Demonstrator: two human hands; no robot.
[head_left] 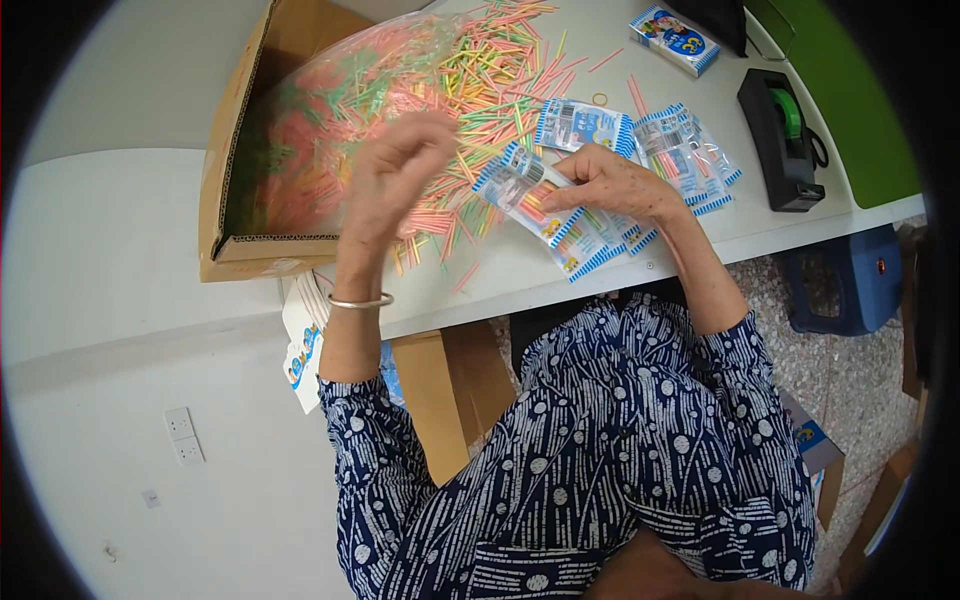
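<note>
My right hand (615, 187) is closed on a small clear packet (520, 190) with blue striped ends, its thumb and fingers at the packet's right side. A few pink and yellow sticks show inside the packet. My left hand (402, 172), blurred by motion, hovers beside the loose pile of thin pastel sticks (490, 80); whether it holds anything I cannot make out. Under and beside the held packet lie other packets, among them one (585, 127) just beyond my right hand and several overlapping ones (680, 150) to its right.
An open cardboard box (225, 190) at the left holds a big clear bag (320, 130) of sticks that spill onto the white table (440, 295). At the right stand a black tape dispenser (775, 150) with green tape and a small printed box (675, 40). A blue stool (850, 280) stands below.
</note>
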